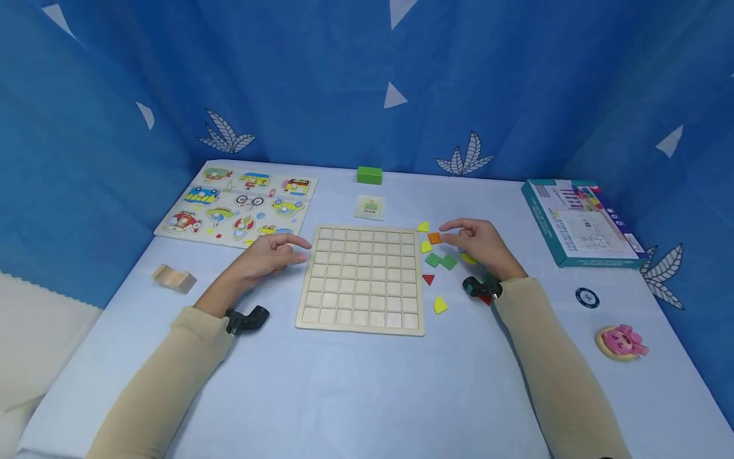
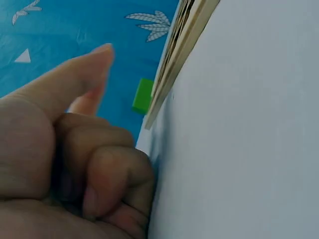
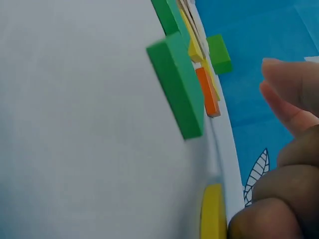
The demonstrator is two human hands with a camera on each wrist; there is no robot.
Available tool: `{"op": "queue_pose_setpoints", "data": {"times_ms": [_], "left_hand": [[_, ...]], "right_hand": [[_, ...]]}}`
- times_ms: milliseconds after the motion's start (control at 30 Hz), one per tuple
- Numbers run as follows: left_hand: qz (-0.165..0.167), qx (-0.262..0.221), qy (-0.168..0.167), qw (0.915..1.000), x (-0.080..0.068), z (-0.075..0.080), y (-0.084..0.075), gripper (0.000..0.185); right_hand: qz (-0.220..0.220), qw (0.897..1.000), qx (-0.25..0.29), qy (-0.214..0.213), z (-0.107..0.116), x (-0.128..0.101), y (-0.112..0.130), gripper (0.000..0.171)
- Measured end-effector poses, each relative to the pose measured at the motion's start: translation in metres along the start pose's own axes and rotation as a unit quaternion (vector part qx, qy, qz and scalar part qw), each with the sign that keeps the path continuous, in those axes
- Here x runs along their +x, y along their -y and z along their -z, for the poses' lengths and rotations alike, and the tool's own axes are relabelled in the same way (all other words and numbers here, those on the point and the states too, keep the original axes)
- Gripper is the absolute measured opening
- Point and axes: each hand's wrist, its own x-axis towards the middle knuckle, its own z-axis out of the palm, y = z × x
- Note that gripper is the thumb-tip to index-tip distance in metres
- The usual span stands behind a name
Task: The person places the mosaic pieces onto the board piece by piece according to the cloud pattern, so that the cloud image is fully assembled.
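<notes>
A wooden grid board (image 1: 360,331) lies before me. My left hand (image 1: 265,260) is beside its left edge, forefinger reaching to the rim; in the left wrist view its thumb and forefinger stretch out, the other fingers curl, and nothing is held. Right of the board, my right hand (image 1: 480,245) hovers over loose coloured pieces. Its thumb and forefinger are apart, just right of an orange square (image 1: 434,238). In the right wrist view the orange piece (image 3: 209,94), a green piece (image 3: 177,87) and a yellow piece (image 3: 213,211) lie on the table, outside the fingers.
A vehicle puzzle (image 1: 229,204) lies back left, a wooden block (image 1: 174,278) at left. Behind the board are a green block (image 1: 369,175) and a picture card (image 1: 369,207). At right lie a box (image 1: 585,223), a dark round chip (image 1: 587,298) and a pink figure (image 1: 622,342).
</notes>
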Motion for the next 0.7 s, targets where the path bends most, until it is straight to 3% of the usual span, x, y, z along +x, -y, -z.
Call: {"op": "queue_pose_setpoints", "data": {"times_ms": [167,267,533,700], "left_hand": [[0.000,0.105,0.002,0.9945,-0.008,-0.008,0.001,0.042],[-0.002,0.141,-0.006,0.9900,-0.010,-0.011,-0.001,0.040],[0.011,0.162,-0.024,0.9864,-0.007,-0.012,-0.005,0.040],[0.004,0.155,-0.026,0.9875,-0.004,-0.013,-0.006,0.038]], "right_hand": [[0.029,0.999,-0.030,-0.012,-0.008,-0.001,-0.001,0.036],[0.038,0.997,-0.055,-0.025,-0.010,-0.002,0.002,0.035],[0.052,0.993,-0.087,-0.054,-0.011,-0.004,-0.002,0.037],[0.057,0.992,-0.104,-0.039,-0.009,-0.004,-0.004,0.036]]}}
